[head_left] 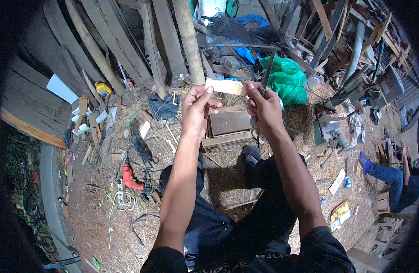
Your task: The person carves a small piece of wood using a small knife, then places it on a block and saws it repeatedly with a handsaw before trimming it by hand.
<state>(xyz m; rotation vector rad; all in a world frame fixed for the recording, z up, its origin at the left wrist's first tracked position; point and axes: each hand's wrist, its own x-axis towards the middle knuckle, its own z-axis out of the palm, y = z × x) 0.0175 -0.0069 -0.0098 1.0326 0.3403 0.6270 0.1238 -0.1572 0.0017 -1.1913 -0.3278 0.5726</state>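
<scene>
A short, pale strip of wood (227, 87) is held level between both hands. My left hand (199, 107) pinches its left end between thumb and fingers. My right hand (265, 105) grips its right end and also holds a knife, whose long dark blade (269, 68) points up and away. Part of the knife's handle is hidden by the fingers. Below the hands stands a brown wooden block (230, 123) on further boards, between my feet and the strip.
A red power drill (131, 176) and a power strip (123, 198) with a white cable lie at left. Behind are a green plastic bag (286, 81) and leaning planks (114, 38). A person in jeans (386, 175) sits at far right. Shavings cover the ground.
</scene>
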